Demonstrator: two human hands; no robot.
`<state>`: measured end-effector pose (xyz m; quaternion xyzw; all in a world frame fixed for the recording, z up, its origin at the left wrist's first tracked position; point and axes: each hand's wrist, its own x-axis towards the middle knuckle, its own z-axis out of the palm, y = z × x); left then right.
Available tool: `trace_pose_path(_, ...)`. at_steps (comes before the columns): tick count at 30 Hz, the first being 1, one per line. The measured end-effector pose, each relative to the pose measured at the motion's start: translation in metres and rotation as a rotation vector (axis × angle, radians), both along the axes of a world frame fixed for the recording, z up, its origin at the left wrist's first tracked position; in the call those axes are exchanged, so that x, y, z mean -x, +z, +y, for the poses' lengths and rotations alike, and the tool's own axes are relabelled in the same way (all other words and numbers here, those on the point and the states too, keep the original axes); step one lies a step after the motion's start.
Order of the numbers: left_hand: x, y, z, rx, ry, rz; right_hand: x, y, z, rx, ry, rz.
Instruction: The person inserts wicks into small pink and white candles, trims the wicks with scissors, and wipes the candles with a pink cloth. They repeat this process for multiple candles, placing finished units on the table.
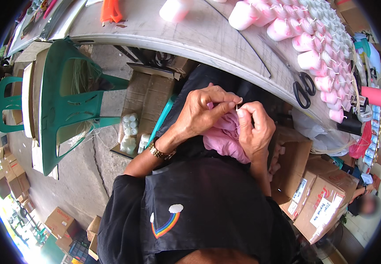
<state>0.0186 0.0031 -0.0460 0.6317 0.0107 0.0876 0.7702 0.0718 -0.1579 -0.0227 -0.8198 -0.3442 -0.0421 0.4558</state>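
Note:
My left hand (208, 109) and my right hand (255, 131) meet above my lap, fingertips pinched together. Between them is a thin pale strand (237, 105), too small to make out fully. A crumpled pink cloth (224, 138) lies on my lap, partly behind both hands. On the table ahead to the right stand many twisted pink-and-white candles (310, 60) in packed rows, with wick ends showing. Black-handled scissors (304, 89) lie at the table's near edge, beyond my right hand.
The table (177, 37) runs across ahead, holding a thin black rod (254, 50) and an orange item (111, 11). At left are a green plastic chair (58, 101) and a cardboard box (148, 92) with white pieces. Cardboard boxes (320, 200) stand at right; another person's arm (361, 192) shows beyond.

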Motion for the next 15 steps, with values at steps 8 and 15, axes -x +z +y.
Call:
trace_pose_path(8, 0.003, 0.015, 0.002, -0.160, -0.005, 0.074, -0.006, 0.000, -0.002, -0.198, 0.036, 0.436)
trace_pose_path(15, 0.003, 0.022, 0.005, 0.320, -0.066, 0.353, -0.002, -0.010, 0.003, -0.349, 0.064, 0.254)
